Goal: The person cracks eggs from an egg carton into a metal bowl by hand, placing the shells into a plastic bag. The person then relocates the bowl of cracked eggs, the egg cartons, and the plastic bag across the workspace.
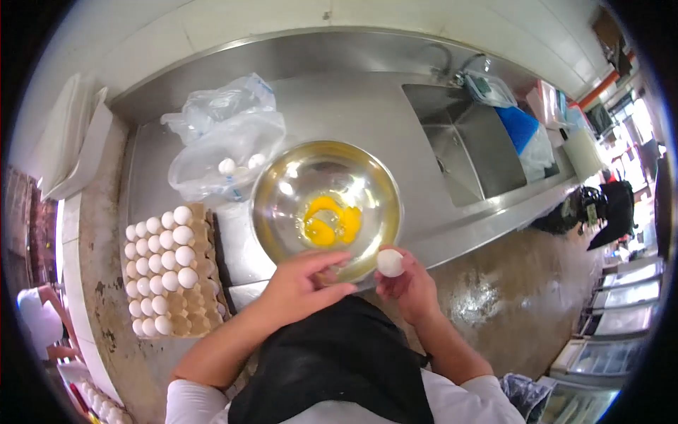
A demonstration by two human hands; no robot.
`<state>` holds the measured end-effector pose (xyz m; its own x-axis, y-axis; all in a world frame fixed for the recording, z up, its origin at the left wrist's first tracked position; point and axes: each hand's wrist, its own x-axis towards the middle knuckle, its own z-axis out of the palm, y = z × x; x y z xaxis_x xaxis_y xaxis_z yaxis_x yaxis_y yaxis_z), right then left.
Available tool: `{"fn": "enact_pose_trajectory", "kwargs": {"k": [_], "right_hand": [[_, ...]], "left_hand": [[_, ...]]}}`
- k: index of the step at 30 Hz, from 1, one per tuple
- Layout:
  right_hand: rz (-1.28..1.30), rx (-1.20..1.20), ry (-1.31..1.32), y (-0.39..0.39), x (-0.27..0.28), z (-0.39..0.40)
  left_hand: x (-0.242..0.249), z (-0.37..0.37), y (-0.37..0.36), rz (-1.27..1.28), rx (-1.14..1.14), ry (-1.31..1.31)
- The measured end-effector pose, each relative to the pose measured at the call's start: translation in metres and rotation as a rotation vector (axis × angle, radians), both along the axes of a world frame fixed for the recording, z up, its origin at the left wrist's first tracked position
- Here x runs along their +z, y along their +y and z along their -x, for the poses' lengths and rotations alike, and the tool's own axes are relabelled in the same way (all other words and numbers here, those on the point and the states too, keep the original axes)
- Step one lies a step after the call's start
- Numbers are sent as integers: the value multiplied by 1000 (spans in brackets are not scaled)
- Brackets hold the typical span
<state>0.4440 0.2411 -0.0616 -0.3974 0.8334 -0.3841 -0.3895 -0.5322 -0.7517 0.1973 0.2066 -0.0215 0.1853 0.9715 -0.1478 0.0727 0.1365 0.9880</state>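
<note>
A white egg (390, 263) is held in the fingers of my right hand (412, 288), just beyond the lower right rim of a large metal bowl. My left hand (308, 283) is over the bowl's near rim, its fingers apart and nothing visible in them. Inside the metal bowl (275, 177) lie several yellow yolks (323, 230) in clear egg white. To the left, a cardboard tray (200, 319) bears several rows of white eggs (168, 261), with some of its near cups bare.
Behind the bowl's left side, a clear plastic bag (205, 159) contains eggshells. A steel sink (459, 155) is at the right of the steel counter (339, 99), with a blue item (518, 127) and containers beyond. Part of another person (39, 318) shows at far left.
</note>
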Motion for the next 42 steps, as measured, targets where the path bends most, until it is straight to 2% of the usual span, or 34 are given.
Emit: {"fn": "enact_pose_trajectory", "kwargs": {"k": [2, 3, 8, 10, 15, 25, 28, 31, 42], "right_hand": [[69, 116, -75, 9, 13, 19], [65, 130, -71, 12, 12, 26], [-246, 200, -263, 31, 13, 48], [-279, 225, -284, 38, 13, 52], [-322, 280, -323, 57, 12, 58], [-279, 367, -338, 80, 14, 63], [-256, 408, -362, 84, 13, 61], [-249, 456, -370, 90, 16, 61], [-235, 515, -349, 97, 15, 66]], "left_hand": [[11, -7, 18, -338, -23, 314], [19, -9, 25, -406, -20, 396], [9, -7, 35, -332, 55, 416], [7, -5, 39, -324, 80, 421], [5, 0, 54, -588, 127, 599], [3, 1, 71, -559, 142, 683], [2, 6, 73, -495, 44, 694], [-3, 9, 76, -553, 45, 667], [-1, 15, 77, -377, 58, 517]]}}
